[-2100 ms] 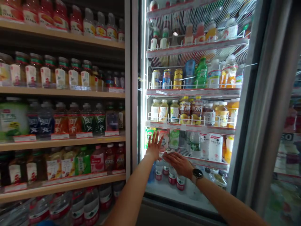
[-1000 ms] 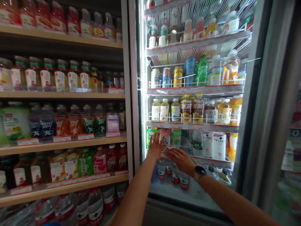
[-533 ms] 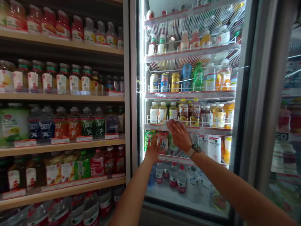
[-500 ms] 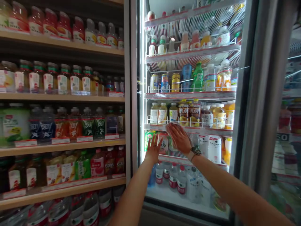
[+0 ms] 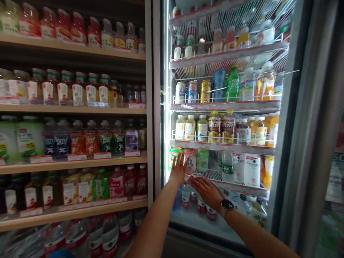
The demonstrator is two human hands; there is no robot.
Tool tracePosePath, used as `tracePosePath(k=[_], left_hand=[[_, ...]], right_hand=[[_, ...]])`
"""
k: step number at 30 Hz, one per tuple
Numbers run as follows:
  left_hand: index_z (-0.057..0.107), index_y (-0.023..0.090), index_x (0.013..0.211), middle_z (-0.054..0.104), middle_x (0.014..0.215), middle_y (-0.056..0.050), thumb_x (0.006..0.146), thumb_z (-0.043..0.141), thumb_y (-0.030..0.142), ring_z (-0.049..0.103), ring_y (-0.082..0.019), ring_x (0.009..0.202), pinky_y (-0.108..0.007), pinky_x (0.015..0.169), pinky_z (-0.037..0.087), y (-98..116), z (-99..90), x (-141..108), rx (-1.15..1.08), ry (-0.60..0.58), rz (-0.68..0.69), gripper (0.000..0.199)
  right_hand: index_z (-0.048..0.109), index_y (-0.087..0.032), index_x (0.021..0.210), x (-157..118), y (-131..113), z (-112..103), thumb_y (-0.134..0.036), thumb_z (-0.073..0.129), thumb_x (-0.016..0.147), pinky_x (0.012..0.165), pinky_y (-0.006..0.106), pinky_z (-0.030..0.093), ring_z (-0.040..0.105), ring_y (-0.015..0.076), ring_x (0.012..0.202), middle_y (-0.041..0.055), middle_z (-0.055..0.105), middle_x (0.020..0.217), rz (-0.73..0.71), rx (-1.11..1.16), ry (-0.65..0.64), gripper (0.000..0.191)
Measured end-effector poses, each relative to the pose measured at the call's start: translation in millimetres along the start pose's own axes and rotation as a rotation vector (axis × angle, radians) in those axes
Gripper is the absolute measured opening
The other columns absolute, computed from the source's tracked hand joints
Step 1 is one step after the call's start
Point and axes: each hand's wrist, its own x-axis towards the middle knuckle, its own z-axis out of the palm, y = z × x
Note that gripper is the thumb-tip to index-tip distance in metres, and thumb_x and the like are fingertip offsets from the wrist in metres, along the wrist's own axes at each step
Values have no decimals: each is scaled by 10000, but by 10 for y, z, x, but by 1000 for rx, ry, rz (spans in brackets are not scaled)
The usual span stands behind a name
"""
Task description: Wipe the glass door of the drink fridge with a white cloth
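A glass fridge door [image 5: 166, 143] stands in front of me, with lit shelves of drinks behind it. My left hand [image 5: 178, 170] rests with its fingers spread against the glass, before the green and red packs on a lower shelf. Just right of it my right hand [image 5: 205, 190] lies flat on a white cloth [image 5: 194, 176], whose edge shows past the fingertips; most of the cloth is hidden under the hand. A dark watch [image 5: 227, 204] is on my right wrist.
Wooden shelves [image 5: 107, 162] of bottles fill the left side. A grey frame [image 5: 153, 89] divides them from the fridge. At the right edge stands a thick metal door frame [image 5: 309, 143], with more drinks beyond it.
My right hand has moved down with the cloth, from the shelf edge above to just below the left hand's fingertips. My left hand stays spread in about the same place. The view has shifted slightly.
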Motion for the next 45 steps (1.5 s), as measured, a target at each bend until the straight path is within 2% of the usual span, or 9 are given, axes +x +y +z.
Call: tracePosePath(k=[3,6,11,14,18,27,33,38,45], left_hand=[[-146,172,1532,-159,1586,-196,539,841,584,-123,-392,1475,-615,1199,64,-7,1,5,-5,-20,5,1459],[-132,175,1535,-156,1590,-188,548,836,575,-124,-391,1475,-611,1200,61,-18,-25,4,-10,-35,9,1439],[-191,174,1513,-161,1587,-190,519,856,560,-134,-391,1472,-610,1199,40,-27,-81,0,-38,-48,19,1494],[-204,184,1508,-169,1587,-177,516,859,556,-145,-383,1470,-600,1203,29,-18,-83,2,-50,-34,18,1501],[-188,179,1513,-172,1588,-170,508,875,521,-169,-369,1466,-582,1211,33,7,-82,-3,-45,-36,-2,1502],[-144,175,1527,-145,1592,-187,496,880,555,-114,-377,1481,-594,1207,69,3,-85,-13,-5,-36,19,1502],[-146,194,1532,-141,1594,-184,508,864,578,-85,-385,1484,-599,1203,84,-3,-31,-26,6,-1,11,1488],[-163,186,1527,-152,1586,-197,498,873,566,-112,-388,1475,-598,1202,85,-16,-61,-24,-26,-15,17,1509],[-177,196,1520,-174,1588,-180,492,884,518,-128,-391,1471,-609,1200,65,-18,-91,-9,-45,-43,7,1512]], right_hand=[[254,-163,1547,72,119,-76,6,414,791,1079,398,433,498,189,1302,55,509,1480,-88,30,8,791],[299,-158,1531,347,439,-283,-10,418,811,1089,408,420,480,193,1318,53,510,1480,-117,16,43,744],[273,-168,1541,956,1109,-760,-43,417,877,1172,476,306,344,225,1434,80,419,1543,65,-74,90,691],[276,-158,1540,1182,1315,-917,-92,414,915,1189,497,266,309,245,1454,99,388,1560,231,-102,159,643],[252,-160,1549,1117,1188,-847,-89,409,911,1183,490,272,319,249,1447,104,383,1562,257,-102,157,661],[238,-188,1553,327,367,-271,-14,401,843,1120,434,361,436,211,1359,65,479,1503,79,-33,5,749],[272,-169,1540,18,118,-120,18,410,786,1090,414,407,483,197,1306,56,511,1477,-15,19,-27,789],[275,-168,1539,81,343,-273,2,433,786,1093,388,412,474,184,1323,45,506,1483,-114,16,-41,787],[161,-177,1570,874,1210,-849,-36,428,865,1177,477,305,339,227,1439,77,397,1557,24,-68,61,767]])
